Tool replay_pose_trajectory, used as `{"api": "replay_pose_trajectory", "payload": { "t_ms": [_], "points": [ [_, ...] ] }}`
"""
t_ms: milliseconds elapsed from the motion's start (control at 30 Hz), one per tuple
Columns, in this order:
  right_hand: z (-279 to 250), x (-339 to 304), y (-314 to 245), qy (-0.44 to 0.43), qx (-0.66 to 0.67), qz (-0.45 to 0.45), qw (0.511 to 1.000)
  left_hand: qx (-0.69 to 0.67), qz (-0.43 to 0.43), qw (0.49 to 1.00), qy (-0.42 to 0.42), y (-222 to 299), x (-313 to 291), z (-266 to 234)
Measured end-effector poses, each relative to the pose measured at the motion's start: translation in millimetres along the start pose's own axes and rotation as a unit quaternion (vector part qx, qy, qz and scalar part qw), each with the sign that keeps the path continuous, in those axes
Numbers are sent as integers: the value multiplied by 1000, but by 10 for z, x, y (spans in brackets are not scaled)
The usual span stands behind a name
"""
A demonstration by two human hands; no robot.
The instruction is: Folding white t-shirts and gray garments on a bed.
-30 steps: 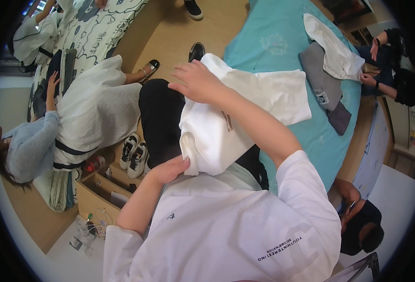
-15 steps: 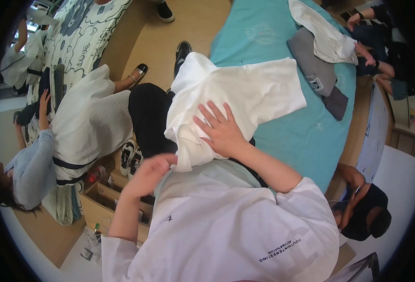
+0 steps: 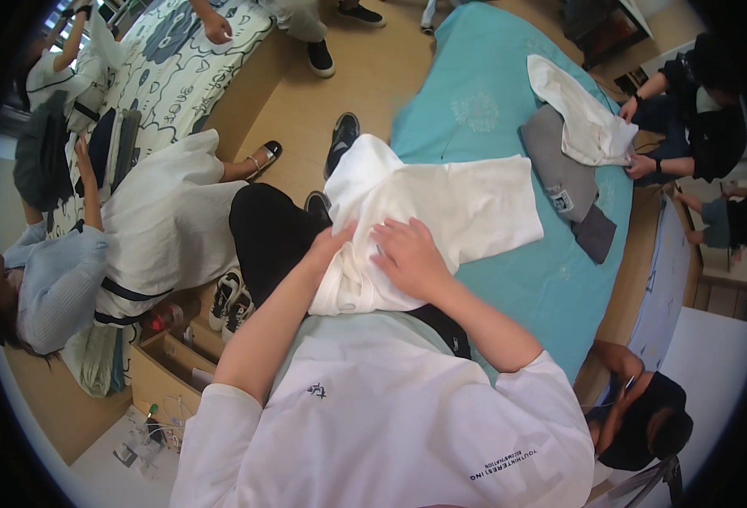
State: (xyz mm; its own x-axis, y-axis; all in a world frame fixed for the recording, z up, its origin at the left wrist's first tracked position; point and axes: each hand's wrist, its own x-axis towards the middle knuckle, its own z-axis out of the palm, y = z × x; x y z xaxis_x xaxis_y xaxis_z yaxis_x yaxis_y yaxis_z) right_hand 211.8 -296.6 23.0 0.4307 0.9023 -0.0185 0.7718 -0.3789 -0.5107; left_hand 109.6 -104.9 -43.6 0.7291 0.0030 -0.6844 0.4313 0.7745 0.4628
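A white T-shirt (image 3: 466, 199) lies across my lap, with one broad end spread to the right over the turquoise bedsheet (image 3: 509, 296). Its near left part is bunched into folds. My left hand (image 3: 331, 247) rests against the shirt's left edge beside those folds, fingers stretched toward the upper right. On the middle of the shirt lies my right hand (image 3: 410, 261), its fingers apart and slightly bent over the cloth. The two hands are close together but not touching.
Grey folded clothing (image 3: 559, 165) and a white garment (image 3: 581, 118) lie on the bed's right, where another person's hands (image 3: 636, 161) touch the white one. To my left sits a person in a white skirt (image 3: 170, 212). An open drawer (image 3: 166, 368) and shoes (image 3: 231, 300) are below.
My left hand has moved up and right, from the shirt's near corner onto its left edge. The right hand has shifted slightly down, its fingers less widely spread.
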Motion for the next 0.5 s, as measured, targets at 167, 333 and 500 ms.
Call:
{"api": "replay_pose_trajectory", "payload": {
  "t_ms": [167, 333, 500],
  "points": [
    [-206, 920, 442, 192, 119, 62, 972, 165, 4, 986, 6, -100, -106, -153],
    [-62, 1767, 1173, -110, 298, 346, 883, 449, 113, 884, -62, -128, -254, -227],
    [-150, 1972, 1057, -128, 232, 365, 893, 471, -79, 864, -161, 443, -568, -365]
  ]
}}
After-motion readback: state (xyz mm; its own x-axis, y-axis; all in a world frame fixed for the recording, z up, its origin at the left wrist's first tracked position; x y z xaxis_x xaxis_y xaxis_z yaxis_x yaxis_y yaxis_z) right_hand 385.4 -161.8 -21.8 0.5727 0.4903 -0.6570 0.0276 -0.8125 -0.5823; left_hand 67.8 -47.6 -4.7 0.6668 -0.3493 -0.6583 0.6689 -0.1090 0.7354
